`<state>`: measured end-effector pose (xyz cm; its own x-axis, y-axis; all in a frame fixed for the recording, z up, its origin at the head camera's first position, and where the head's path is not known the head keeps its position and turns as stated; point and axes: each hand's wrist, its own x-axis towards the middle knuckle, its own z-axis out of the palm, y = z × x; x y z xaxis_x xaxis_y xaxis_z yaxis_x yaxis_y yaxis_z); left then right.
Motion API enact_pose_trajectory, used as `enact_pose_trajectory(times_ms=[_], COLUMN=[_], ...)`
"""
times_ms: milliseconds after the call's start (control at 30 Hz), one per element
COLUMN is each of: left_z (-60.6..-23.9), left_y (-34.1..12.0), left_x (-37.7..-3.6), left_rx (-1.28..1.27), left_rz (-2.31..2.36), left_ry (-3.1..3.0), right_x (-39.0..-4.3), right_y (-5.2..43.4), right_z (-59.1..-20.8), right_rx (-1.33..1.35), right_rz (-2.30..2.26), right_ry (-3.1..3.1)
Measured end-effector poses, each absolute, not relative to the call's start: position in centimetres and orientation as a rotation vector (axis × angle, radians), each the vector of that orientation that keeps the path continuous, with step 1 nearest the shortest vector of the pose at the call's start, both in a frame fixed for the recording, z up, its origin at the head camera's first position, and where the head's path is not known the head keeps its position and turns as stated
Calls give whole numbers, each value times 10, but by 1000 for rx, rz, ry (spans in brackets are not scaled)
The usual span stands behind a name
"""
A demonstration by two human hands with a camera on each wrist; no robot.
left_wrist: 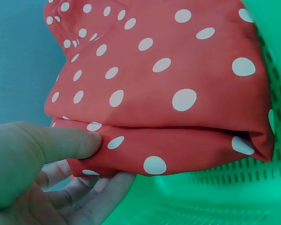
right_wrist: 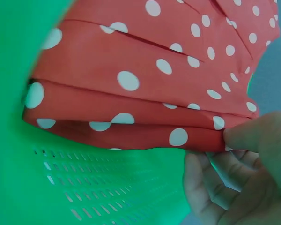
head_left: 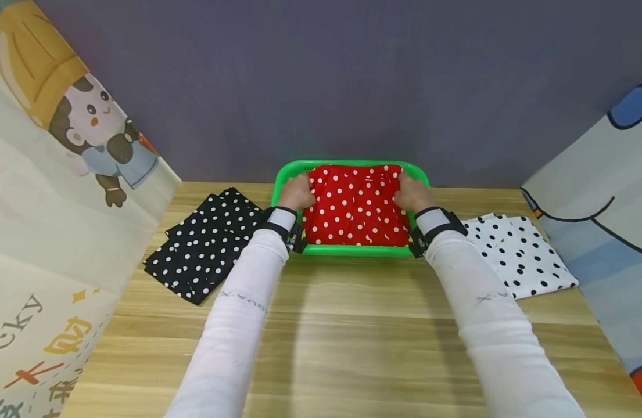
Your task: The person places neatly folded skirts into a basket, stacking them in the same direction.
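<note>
A folded red cloth with white dots lies within the rim of a green plastic basket. At the cloth's left edge my left hand pinches it, the thumb on top and the fingers beneath, as the left wrist view shows. My right hand pinches the opposite edge in the same way. In the right wrist view, the cloth's folded layers stand above the basket's slotted wall. The bottom of the basket is mostly hidden under the cloth.
Black cloths with white dots lie on the wooden table to the left. A folded white cloth with black dots lies to the right, partly behind my right forearm. A grey wall panel rises directly behind the basket.
</note>
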<state>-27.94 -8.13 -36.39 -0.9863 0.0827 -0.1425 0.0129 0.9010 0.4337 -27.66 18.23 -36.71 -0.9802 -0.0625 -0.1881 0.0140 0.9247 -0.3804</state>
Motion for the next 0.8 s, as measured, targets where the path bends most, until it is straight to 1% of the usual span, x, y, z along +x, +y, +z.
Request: enact_pose_trajectory(times_ms=[500,800], left_z=[-370,-365], left_y=[-77,-73], left_x=[-288,-290], left_rx=[39,50], left_rz=[689,640], left_ry=[2840,2810], right_x=[-279,-283], right_y=[179,180], right_z=[-369,-367], right_rx=[-15,-33], right_rz=[-657,-757], right_ry=[2738,2613])
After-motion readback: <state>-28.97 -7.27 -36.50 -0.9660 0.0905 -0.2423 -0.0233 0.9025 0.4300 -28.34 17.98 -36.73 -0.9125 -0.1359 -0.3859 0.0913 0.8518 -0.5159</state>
